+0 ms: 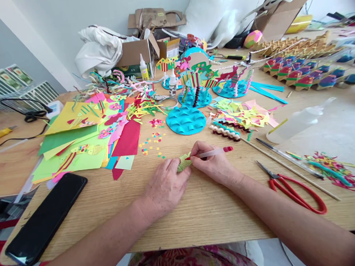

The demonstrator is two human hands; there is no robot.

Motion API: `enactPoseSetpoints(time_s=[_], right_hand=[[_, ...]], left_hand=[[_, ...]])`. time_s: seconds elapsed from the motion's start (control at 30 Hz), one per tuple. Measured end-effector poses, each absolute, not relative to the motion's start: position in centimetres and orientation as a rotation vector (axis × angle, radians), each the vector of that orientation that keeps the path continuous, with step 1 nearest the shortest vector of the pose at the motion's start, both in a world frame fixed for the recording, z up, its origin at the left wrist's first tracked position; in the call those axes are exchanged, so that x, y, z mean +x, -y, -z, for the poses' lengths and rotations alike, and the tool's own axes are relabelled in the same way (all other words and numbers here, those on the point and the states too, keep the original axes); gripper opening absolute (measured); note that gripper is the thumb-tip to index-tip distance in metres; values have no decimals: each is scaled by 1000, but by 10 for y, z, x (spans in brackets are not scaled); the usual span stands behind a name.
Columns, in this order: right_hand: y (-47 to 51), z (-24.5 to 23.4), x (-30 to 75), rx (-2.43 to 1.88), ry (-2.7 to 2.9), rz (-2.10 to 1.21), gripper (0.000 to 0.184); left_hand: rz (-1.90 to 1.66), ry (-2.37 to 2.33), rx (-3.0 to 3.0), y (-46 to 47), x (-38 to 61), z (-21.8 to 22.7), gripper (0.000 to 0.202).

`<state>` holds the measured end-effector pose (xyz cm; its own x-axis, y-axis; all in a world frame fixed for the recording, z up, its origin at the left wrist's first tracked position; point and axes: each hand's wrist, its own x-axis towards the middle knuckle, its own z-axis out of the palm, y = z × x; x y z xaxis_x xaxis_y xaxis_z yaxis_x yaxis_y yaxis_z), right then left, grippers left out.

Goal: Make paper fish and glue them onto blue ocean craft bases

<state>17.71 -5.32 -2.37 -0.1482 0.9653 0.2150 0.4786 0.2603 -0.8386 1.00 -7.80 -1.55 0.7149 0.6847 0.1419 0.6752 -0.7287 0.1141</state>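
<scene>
My right hand [213, 165] is closed around a pen [217, 151] with a red cap end and a pale barrel. The pen's tip meets a small yellow-green paper cutout [184, 162] with a drawn scale-like pattern. Holding that cutout down on the table is my left hand [167, 185], its fingers pressed at the left and lower edges. Both hands hide part of the cutout. Just beyond them lie loose paper dots [153, 141] and a round blue scalloped base [185, 120].
Stacked coloured paper [74, 145] and a black phone [45, 219] lie left. Red-handled scissors [292, 187], a wooden stick [291, 169] and a plastic squeeze bottle [299, 121] are right. Glue bottles [173, 84], blue-based fish models [232, 85] and painted egg-carton pieces [305, 78] stand farther back.
</scene>
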Motion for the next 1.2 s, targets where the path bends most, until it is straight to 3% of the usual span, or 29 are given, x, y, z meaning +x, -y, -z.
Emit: enactPoseSetpoints(time_s=[1.2], right_hand=[[52,24,179,-1308,1730,-795,9]], left_hand=[[-314,-1120,2832,78,9,16,28]])
